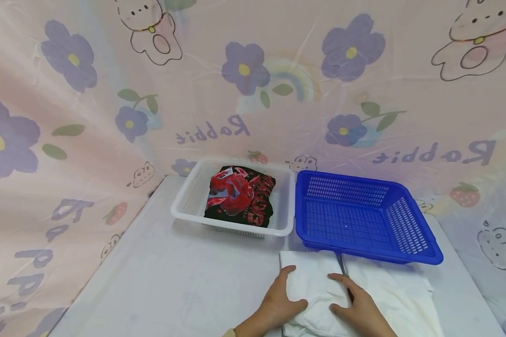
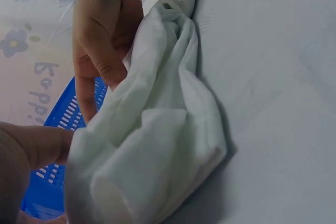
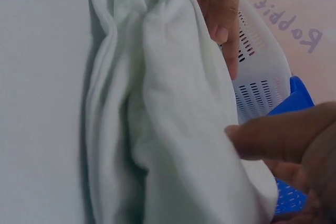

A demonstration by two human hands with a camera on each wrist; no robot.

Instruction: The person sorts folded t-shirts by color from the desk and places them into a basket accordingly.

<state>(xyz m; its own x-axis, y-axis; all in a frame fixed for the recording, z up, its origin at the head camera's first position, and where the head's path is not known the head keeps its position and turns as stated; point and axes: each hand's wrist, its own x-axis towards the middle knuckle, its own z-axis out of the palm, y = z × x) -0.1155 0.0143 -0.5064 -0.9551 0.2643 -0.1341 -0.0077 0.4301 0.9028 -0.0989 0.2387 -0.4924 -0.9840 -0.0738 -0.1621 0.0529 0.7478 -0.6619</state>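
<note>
Two-handed contact, with left hand (image 1: 279, 298) and right hand (image 1: 362, 305) spread apart, not clamped, at opposite edges of the folded white cloth (image 1: 314, 283), apparently to steady both sides evenly, just near of the blue slotted basket (image 1: 346, 220) and left of more white fabric (image 1: 392, 295).

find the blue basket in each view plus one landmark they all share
Head: blue plastic basket right of centre, beyond the folded white cloth.
Left wrist: lower left, partly hidden.
Right wrist: right edge, lower half, partly hidden.
Shared landmark: folded white cloth.
</note>
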